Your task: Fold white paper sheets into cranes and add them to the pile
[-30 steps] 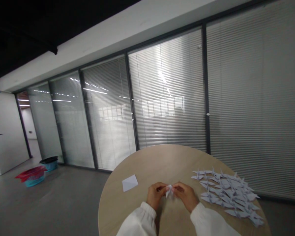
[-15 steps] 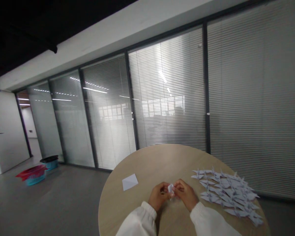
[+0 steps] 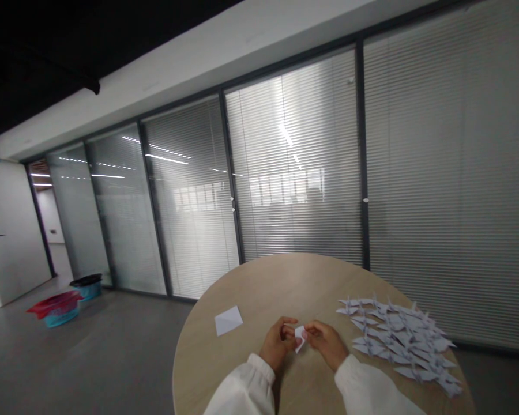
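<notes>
Between my two hands is a small folded piece of white paper (image 3: 300, 334), held just above the round table. My left hand (image 3: 278, 342) pinches its left side with thumb and fingers, the index finger arched over it. On the other side, my right hand (image 3: 325, 341) grips the right edge between thumb and fingertips. Fingers cover part of the paper, so its full shape is hidden. To the right of my hands lie several white folded paper cranes (image 3: 400, 337), spread in close rows. A flat square sheet of white paper (image 3: 229, 321) rests to the left.
The round wooden table (image 3: 303, 274) stands before a glass partition with blinds (image 3: 294, 155). On the floor at left are a blue bin with a red liner (image 3: 59, 309) and one with a black liner (image 3: 87, 287). A white door (image 3: 12, 236) stands ajar beyond.
The folded paper has turned between my fingers and shows a flatter face. My left index finger has lifted slightly; both hands stay in about the same place.
</notes>
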Demonstrator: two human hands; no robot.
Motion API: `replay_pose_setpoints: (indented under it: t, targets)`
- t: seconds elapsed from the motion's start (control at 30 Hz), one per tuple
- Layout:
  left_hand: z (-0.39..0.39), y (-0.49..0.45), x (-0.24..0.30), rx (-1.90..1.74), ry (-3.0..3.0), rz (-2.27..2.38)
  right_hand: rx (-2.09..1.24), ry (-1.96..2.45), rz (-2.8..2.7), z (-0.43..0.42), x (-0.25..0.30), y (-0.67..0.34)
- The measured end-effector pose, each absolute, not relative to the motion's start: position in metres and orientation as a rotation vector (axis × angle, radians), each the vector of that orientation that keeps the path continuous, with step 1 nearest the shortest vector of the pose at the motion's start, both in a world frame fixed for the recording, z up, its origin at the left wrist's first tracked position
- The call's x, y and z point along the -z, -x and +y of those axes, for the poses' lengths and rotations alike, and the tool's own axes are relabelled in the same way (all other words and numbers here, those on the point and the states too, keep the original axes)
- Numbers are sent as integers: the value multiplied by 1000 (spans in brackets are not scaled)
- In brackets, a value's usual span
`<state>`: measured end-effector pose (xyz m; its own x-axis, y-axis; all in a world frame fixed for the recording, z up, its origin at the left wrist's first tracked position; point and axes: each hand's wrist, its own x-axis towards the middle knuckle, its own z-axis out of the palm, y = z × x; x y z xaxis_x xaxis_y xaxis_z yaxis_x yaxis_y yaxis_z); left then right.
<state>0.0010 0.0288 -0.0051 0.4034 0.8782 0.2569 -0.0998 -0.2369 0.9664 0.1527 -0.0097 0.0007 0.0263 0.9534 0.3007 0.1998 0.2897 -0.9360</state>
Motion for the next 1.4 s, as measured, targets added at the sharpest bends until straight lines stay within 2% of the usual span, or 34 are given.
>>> replay_pose_setpoints:
  t: [0.17,0.43,0.77,1.03,1.4]
  targets:
    - [27,-3,8,-960,-1516,746,-808,1148,-1366,-6,2,-155]
    - [21,-2,3,-943,-1768,873,-1025,1096,-1327,-5,3,-151]
    - [14,-2,-10,-1006,-1883,910,-956,1110,-1291,-6,-2,-157]
    - [10,2,-22,-1188,-1848,942,-1262,962,-1142,-6,1,-155]
    - [15,2,-19,-1174,-1688,863,-1425,848,-1101,-13,-5,-152]
